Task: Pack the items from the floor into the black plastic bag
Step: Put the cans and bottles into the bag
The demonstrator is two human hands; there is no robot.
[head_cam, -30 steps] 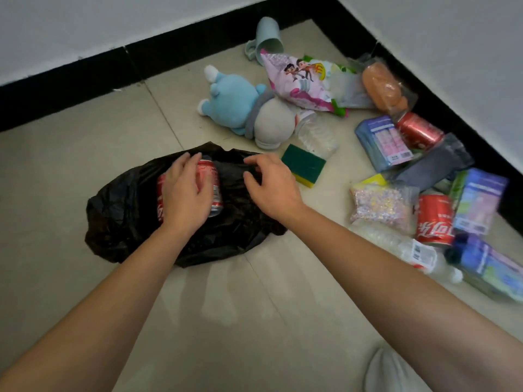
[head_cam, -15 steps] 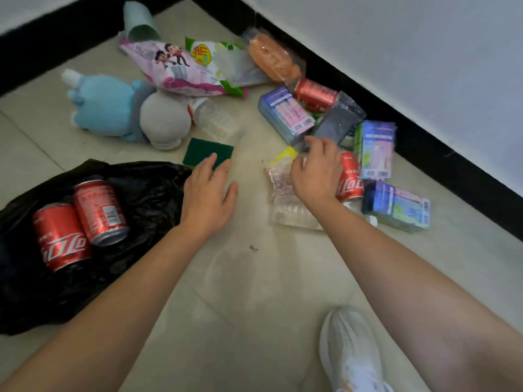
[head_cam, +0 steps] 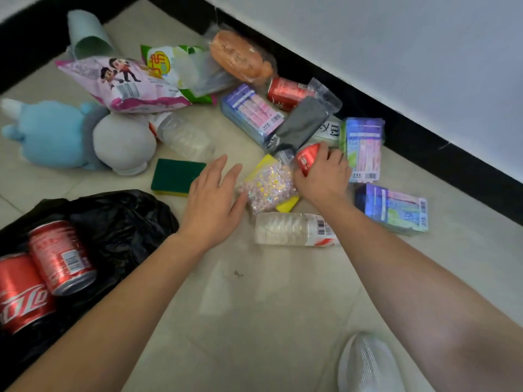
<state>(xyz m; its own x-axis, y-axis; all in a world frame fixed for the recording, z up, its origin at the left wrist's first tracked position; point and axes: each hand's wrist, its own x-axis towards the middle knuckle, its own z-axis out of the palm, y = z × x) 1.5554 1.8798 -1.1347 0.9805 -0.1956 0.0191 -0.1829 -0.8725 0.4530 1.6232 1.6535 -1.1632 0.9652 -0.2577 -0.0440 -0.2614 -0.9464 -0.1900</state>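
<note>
The black plastic bag (head_cam: 121, 219) lies crumpled at the lower left with two red cola cans (head_cam: 58, 256) resting on it. My right hand (head_cam: 324, 176) is closed around a third red can (head_cam: 308, 158) among the pile of items. My left hand (head_cam: 213, 196) hovers open and flat, fingers spread, between the green sponge (head_cam: 175, 175) and a glittery packet (head_cam: 267, 186). A clear water bottle (head_cam: 294, 229) lies just below the packet.
More items crowd the corner: a blue plush toy (head_cam: 65, 134), pink snack bag (head_cam: 124, 84), another bottle (head_cam: 184, 135), tissue packs (head_cam: 363, 148), a red can (head_cam: 285, 91), an orange packet (head_cam: 240, 58), a teal cup (head_cam: 86, 35). Black skirting lines the wall. My white shoe (head_cam: 368, 363) is at the bottom.
Both hands left the bag and the can there and moved right to the pile. The right hand has closed on a red can and tilted it up; the left hand drifted toward the glittery packet.
</note>
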